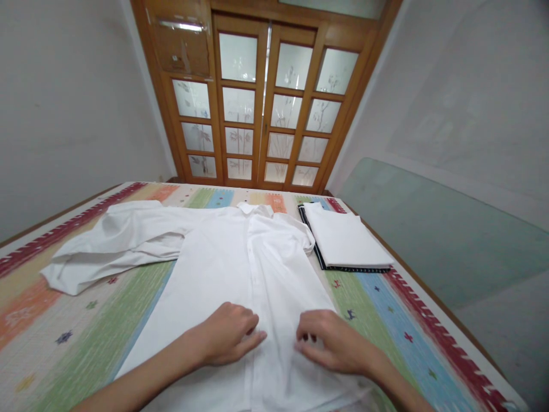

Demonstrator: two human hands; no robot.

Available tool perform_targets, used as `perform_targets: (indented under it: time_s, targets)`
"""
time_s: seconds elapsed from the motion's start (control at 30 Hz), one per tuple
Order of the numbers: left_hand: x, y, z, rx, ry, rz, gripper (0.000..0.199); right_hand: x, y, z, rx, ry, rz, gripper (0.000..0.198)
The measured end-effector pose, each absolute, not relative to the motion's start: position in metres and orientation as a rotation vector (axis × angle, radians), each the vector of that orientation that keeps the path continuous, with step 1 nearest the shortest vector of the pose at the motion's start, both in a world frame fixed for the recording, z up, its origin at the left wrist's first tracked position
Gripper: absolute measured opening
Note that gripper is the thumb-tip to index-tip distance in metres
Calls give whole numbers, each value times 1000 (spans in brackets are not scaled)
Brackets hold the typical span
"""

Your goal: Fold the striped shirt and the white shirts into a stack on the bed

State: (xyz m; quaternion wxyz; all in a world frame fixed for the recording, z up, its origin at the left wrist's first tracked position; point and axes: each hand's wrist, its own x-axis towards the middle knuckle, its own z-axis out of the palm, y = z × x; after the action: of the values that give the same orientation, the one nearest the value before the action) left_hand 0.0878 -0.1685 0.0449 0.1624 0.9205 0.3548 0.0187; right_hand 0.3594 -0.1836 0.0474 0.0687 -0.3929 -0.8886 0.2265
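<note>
A white button-up shirt (pixel 214 257) lies spread front side up, with its collar at the far end and its button strip running toward me. One sleeve stretches out to the left, loosely creased; on the right, only a short folded part of the other shows by the shoulder. My left hand (pixel 234 335) is over the lower front, left of the button strip, fingers bent and the thumb apart from them. On the right side of the front, my right hand (pixel 330 340) has its thumb and fingertips close together at the cloth. The hem near me is blurred.
To the right of the shirt lies a folded white garment (pixel 347 234) on top of a dark striped one (pixel 318 254). Everything rests on a colourful striped bed cover (pixel 128 309). A pale green panel (pixel 412 229) leans by the right wall; wooden glazed doors (pixel 261 83) stand beyond.
</note>
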Motion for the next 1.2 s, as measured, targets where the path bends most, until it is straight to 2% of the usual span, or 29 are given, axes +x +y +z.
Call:
perform_targets:
  time_s: [0.13, 0.23, 0.37, 0.5, 0.6, 0.73, 1.0, 1.2]
  targets:
    - [100, -121, 43, 2691, 1206, 362, 33, 389, -120, 66, -1644, -2206, 444, 24]
    - [110, -76, 26, 2726, 1382, 518, 31, 403, -73, 64, -1914, -1982, 502, 23]
    - [114, -36, -9, 2650, 1588, 529, 41, 402, -37, 52, -2113, -1859, 610, 27]
    - [110, -32, -40, 2613, 1584, 660, 45, 391, -20, 39, -2049, -1827, 743, 31]
    - [107, -38, -49, 2606, 1560, 756, 44, 386, -10, 31, -2068, -1816, 661, 29]
    - [107, -40, -49, 2597, 1557, 753, 44, 391, 4, 29, -1952, -1669, 701, 16]
    - [107, -35, -51, 2604, 1547, 818, 49, 402, 34, 61, -1678, -1384, 779, 24]
    - [105, -32, -52, 2592, 1557, 835, 53, 394, 42, 53, -1623, -1257, 767, 27]
